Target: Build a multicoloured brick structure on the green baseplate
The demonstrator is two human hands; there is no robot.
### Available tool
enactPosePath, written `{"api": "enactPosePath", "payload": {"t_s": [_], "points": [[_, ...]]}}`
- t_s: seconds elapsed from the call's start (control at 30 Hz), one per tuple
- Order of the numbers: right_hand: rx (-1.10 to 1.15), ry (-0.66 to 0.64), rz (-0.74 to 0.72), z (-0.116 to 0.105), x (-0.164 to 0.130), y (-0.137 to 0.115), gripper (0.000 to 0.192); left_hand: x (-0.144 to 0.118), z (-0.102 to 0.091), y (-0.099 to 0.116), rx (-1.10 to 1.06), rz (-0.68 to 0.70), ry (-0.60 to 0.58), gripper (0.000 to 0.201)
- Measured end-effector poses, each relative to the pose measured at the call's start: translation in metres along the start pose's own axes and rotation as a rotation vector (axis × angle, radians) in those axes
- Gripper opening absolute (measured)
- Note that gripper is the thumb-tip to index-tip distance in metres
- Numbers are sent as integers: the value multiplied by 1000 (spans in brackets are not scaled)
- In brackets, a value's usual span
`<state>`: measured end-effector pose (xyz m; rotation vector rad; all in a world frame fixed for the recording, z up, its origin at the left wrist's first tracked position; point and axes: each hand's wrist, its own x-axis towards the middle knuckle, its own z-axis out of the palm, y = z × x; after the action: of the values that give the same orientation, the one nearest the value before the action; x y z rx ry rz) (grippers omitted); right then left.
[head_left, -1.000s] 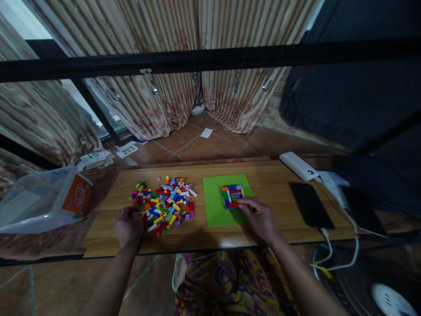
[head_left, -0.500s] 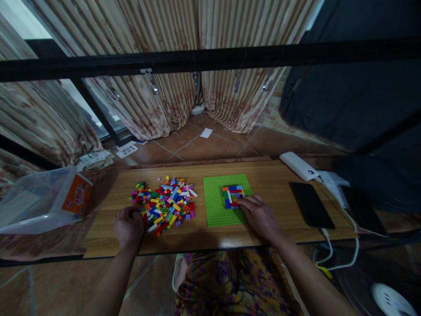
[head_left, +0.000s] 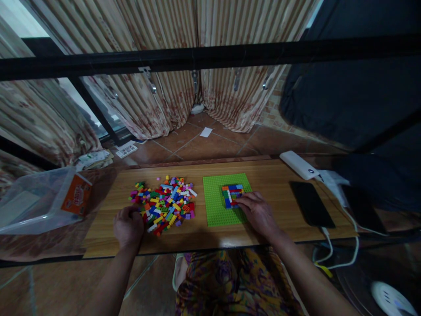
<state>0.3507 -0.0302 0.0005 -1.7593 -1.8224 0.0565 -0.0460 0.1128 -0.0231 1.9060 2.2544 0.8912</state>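
Note:
A green baseplate (head_left: 215, 202) lies flat on the wooden table (head_left: 269, 175). On its right part sits a small flat block of joined bricks (head_left: 230, 192) in blue, orange, red and white. My right hand (head_left: 258, 213) rests on the block's near right corner, fingertips pressing on the bricks there and hiding them. A loose pile of coloured bricks (head_left: 164, 204) is spread to the left of the plate. My left hand (head_left: 129, 226) sits curled at the pile's near left edge, knuckles up; whether a brick is inside it is hidden.
A black phone (head_left: 312, 204) lies to the right of the plate, with a white power bank (head_left: 298, 165) and cables (head_left: 329, 245) beyond it. A clear plastic container with an orange label (head_left: 39, 199) sits off the table's left end. A black bar (head_left: 210, 57) crosses overhead.
My right hand has slid a little left and away from me onto the brick block, covering the red brick that showed at its near edge. My left hand has stayed put.

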Motion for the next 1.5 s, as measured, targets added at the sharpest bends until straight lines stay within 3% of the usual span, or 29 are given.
{"api": "enactPosePath", "payload": {"t_s": [1.5], "points": [[54, -39, -86, -4, -2, 5, 16, -2, 1, 1, -8, 9, 15, 20]]}}
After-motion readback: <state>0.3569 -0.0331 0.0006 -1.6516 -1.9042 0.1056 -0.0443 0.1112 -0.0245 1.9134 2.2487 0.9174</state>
